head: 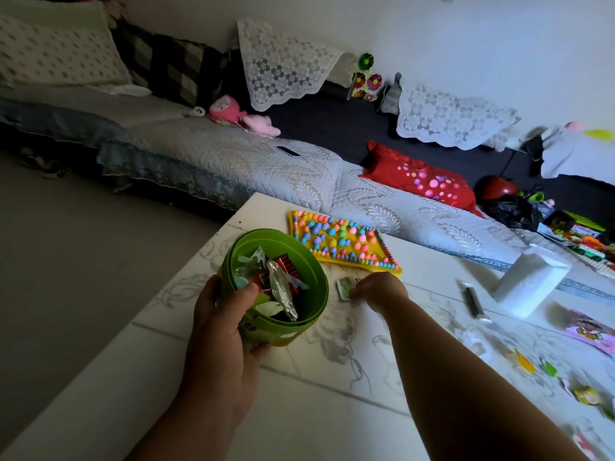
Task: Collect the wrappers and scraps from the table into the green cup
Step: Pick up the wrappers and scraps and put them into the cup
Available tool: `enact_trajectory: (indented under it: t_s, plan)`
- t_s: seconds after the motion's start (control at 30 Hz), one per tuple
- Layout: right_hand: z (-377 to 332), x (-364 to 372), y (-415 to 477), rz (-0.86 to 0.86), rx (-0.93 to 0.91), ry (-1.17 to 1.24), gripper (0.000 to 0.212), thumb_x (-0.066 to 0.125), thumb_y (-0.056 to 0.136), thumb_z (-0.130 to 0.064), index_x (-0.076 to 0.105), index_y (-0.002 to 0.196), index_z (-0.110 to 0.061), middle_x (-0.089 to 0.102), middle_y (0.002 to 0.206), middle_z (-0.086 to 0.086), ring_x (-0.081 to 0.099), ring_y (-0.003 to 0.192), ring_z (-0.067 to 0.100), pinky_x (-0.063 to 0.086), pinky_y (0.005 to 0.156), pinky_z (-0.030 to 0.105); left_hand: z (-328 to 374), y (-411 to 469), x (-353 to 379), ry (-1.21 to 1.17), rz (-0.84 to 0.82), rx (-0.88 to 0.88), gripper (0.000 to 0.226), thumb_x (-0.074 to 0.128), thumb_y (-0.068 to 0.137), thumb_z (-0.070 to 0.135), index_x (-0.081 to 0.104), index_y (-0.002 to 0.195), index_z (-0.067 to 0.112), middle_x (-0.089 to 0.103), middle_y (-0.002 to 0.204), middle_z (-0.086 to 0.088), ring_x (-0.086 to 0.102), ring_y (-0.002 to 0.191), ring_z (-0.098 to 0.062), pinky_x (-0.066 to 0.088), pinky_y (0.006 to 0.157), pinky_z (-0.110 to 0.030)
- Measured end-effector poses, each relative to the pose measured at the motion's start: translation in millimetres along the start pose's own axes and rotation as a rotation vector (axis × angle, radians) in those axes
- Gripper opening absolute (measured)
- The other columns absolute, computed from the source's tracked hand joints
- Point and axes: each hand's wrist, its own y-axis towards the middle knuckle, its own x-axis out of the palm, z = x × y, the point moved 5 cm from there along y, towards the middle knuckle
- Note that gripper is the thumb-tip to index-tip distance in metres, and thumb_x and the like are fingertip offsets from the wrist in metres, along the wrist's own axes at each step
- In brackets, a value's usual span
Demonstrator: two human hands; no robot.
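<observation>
A green cup (309,271) stands tilted on the white table (299,410), holding several crumpled wrappers (279,284), silver, red and white. My left hand (226,321) grips the cup's near rim and side. Just right of the cup, my right hand (379,291) pinches a small green-and-white wrapper (344,287) that lies on the table. More scraps lie at the far right: a pink wrapper (589,331), a yellow scrap (525,362), a small green scrap (549,369) and a yellow-green wrapper (589,395).
A yellow mat with coloured bumps (342,241) lies behind the cup. A white tissue pack (529,277) and a dark pen-like stick (472,299) sit to the right. Behind the table runs a quilted sofa (233,154) with a red cushion (422,178).
</observation>
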Motion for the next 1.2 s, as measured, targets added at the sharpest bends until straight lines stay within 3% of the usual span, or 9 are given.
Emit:
enact_trajectory:
  t_s: [0.13, 0.27, 0.37, 0.53, 0.7, 0.87, 0.93, 1.07, 1.2]
  plan:
    - [4.2, -6.7, 5.0, 0.020, 0.044, 0.116, 0.070, 0.083, 0.069, -0.022, 0.052, 0.130, -0.006, 0.058, 0.128, 0.013, 0.055, 0.117, 0.029, 0.046, 0.092, 0.030, 1.7, 2.0, -1.7, 0.005, -0.012, 0.001, 0.048, 0.062, 0.088, 0.013, 0.061, 0.131, 0.034, 0.070, 0.122, -0.002, 0.064, 0.114, -0.030, 0.047, 0.101, -0.062]
    - [2.9, -4.9, 0.5, -0.095, 0.086, -0.146, 0.058, 0.077, 0.071, -0.045, 0.066, 0.110, -0.003, 0.060, 0.078, 0.004, 0.056, 0.070, 0.015, 0.038, 0.051, 0.021, 2.9, 3.3, -3.0, 0.003, -0.013, -0.002, 0.049, 0.061, 0.088, 0.014, 0.060, 0.133, 0.034, 0.069, 0.125, -0.003, 0.064, 0.115, -0.030, 0.046, 0.102, -0.062]
    - [8.7, -2.8, -9.0, 0.029, 0.059, -0.147, 0.046, 0.070, 0.077, -0.043, 0.067, 0.101, -0.004, 0.056, 0.079, 0.005, 0.052, 0.073, 0.019, 0.034, 0.051, 0.023, 3.3, 1.4, -1.9, 0.000, -0.021, -0.001, 0.050, 0.062, 0.088, 0.014, 0.060, 0.134, 0.035, 0.068, 0.127, -0.001, 0.064, 0.116, -0.029, 0.046, 0.102, -0.061]
    - [24.3, -5.3, -69.2, 0.037, 0.103, 0.746, 0.022, 0.075, 0.076, -0.018, 0.066, 0.095, -0.010, 0.057, 0.061, 0.004, 0.042, 0.046, 0.015, 0.031, 0.044, 0.022, 1.9, -5.7, 1.6, 0.026, -0.024, -0.001, 0.050, 0.065, 0.087, 0.015, 0.060, 0.132, 0.034, 0.069, 0.128, 0.000, 0.063, 0.118, -0.030, 0.043, 0.102, -0.066]
    - [1.7, -53.0, -147.4, -0.066, -0.043, 1.015, 0.036, 0.071, 0.079, -0.011, 0.058, 0.113, -0.015, 0.061, 0.068, 0.006, 0.050, 0.050, 0.013, 0.032, 0.044, 0.019, -3.0, -18.5, 5.0, 0.053, -0.035, -0.026, 0.047, 0.064, 0.088, 0.012, 0.059, 0.131, 0.031, 0.069, 0.126, -0.005, 0.065, 0.114, -0.033, 0.052, 0.091, -0.056]
    - [-44.0, -89.3, -198.7, 0.030, -0.244, 0.567, 0.045, 0.078, 0.072, -0.010, 0.058, 0.111, -0.019, 0.063, 0.067, 0.009, 0.053, 0.043, 0.009, 0.043, 0.040, 0.016, -12.5, -44.0, 17.6, 0.066, -0.095, -0.072, 0.053, 0.063, 0.089, 0.010, 0.055, 0.134, 0.036, 0.069, 0.124, -0.001, 0.066, 0.106, -0.026, 0.049, 0.080, -0.038]
    - [-58.9, -85.9, -204.1, 0.070, -0.309, 0.368, 0.058, 0.083, 0.066, -0.017, 0.058, 0.118, -0.020, 0.067, 0.077, 0.010, 0.063, 0.061, 0.019, 0.058, 0.062, 0.027, -16.6, -53.2, 21.4, 0.065, -0.126, -0.099, 0.055, 0.064, 0.089, 0.010, 0.053, 0.136, 0.038, 0.067, 0.128, 0.000, 0.064, 0.110, -0.025, 0.047, 0.085, -0.040]
    - [-76.1, -74.3, -210.0, 0.059, -0.343, 0.053, 0.070, 0.081, 0.068, -0.028, 0.051, 0.132, -0.029, 0.067, 0.114, 0.002, 0.063, 0.104, 0.021, 0.047, 0.077, 0.024, -19.3, -61.4, 22.5, 0.053, -0.143, -0.133, 0.059, 0.065, 0.089, 0.013, 0.051, 0.138, 0.042, 0.064, 0.135, 0.002, 0.061, 0.117, -0.025, 0.043, 0.102, -0.051]
    - [-74.5, -80.5, -216.2, 0.154, -0.321, 0.074, 0.058, 0.076, 0.074, -0.025, 0.055, 0.128, -0.028, 0.067, 0.117, -0.001, 0.064, 0.101, 0.020, 0.052, 0.082, 0.029, -17.5, -61.3, 19.6, 0.026, -0.143, -0.150, 0.061, 0.066, 0.086, 0.013, 0.051, 0.138, 0.041, 0.063, 0.136, 0.000, 0.061, 0.118, -0.027, 0.044, 0.105, -0.057]
